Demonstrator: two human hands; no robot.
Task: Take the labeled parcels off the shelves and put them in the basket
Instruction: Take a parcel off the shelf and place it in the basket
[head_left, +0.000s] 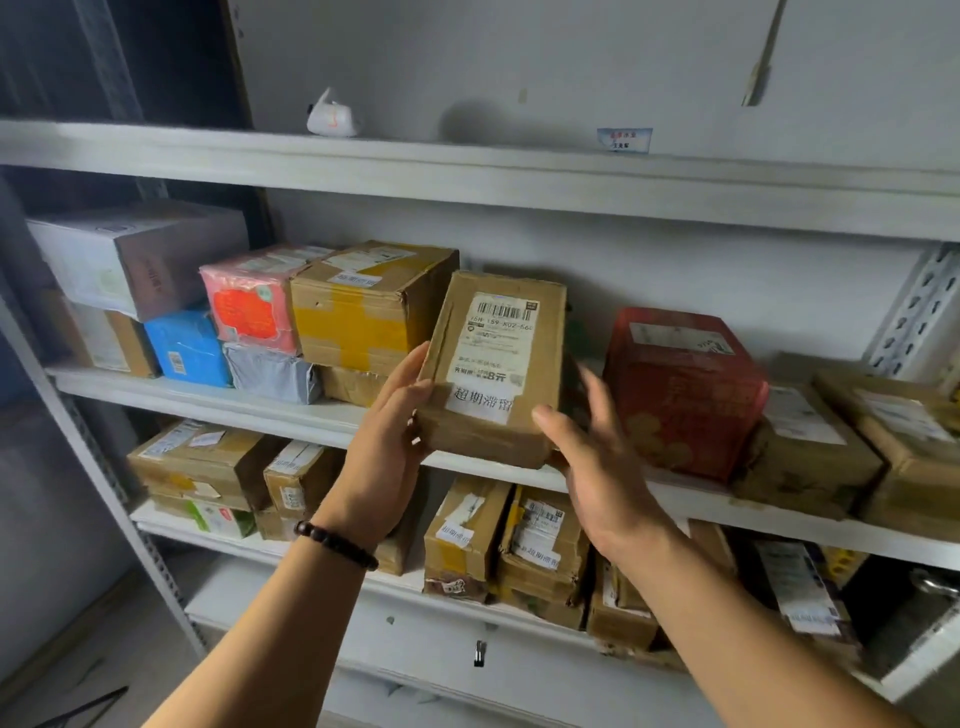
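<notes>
Left hand (387, 439) grips the parcel (493, 364); blurred right hand (595, 460) looks open

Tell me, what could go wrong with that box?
The box might slip: the left hand grips only its edge, and the right hand looks loose at the corner. The right hand could also bump the red parcel close beside it.
</notes>
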